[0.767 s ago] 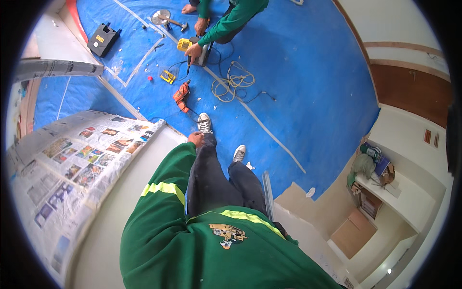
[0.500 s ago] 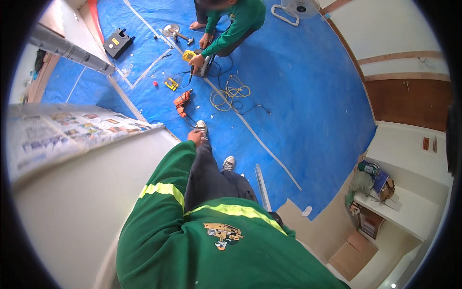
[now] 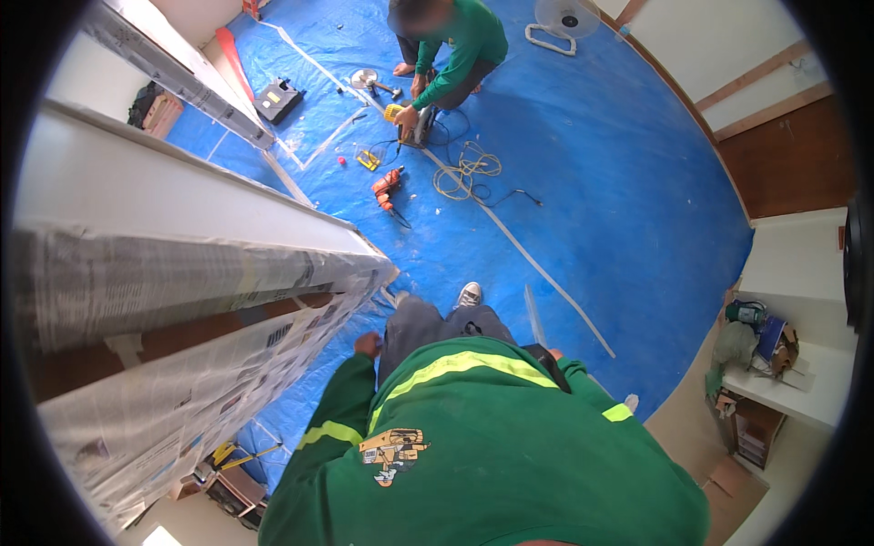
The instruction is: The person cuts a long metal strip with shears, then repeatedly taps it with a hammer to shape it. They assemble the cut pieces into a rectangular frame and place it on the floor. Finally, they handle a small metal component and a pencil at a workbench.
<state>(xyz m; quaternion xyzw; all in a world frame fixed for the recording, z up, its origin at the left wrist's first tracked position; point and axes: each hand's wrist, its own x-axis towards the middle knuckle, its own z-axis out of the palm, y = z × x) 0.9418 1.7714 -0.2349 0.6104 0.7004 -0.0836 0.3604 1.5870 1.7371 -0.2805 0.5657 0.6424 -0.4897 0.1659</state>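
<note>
My left hand (image 3: 369, 344) hangs low beside my left thigh, close to the paper-covered partition edge (image 3: 382, 271); its fingers are too small and dark to read. Only a sliver of my right hand (image 3: 556, 354) shows at my right hip, mostly hidden by my body. Close to it on the blue sheet lies a long, thin metal strip (image 3: 533, 316). Ahead of my shoes, an orange corded drill (image 3: 386, 187) rests on the sheet. Farther off, a crouching co-worker in green (image 3: 462, 50) has both hands at a power tool with a yellow housing (image 3: 394, 113).
A tangled yellow cord (image 3: 473, 170) lies ahead. Left of the co-worker are a hammer (image 3: 389, 89), a round metal disc (image 3: 364, 79) and a black case (image 3: 279, 101). A paper-wrapped post (image 3: 182, 77) slants on the left. A fan (image 3: 566, 18) stands far right; a cluttered white shelf (image 3: 797, 387) is at right.
I have moved forward along the partition, and more of its paper-covered side shows at left. My left hand has dropped from in front of me to beside my thigh. My right hand has come partly into view.
</note>
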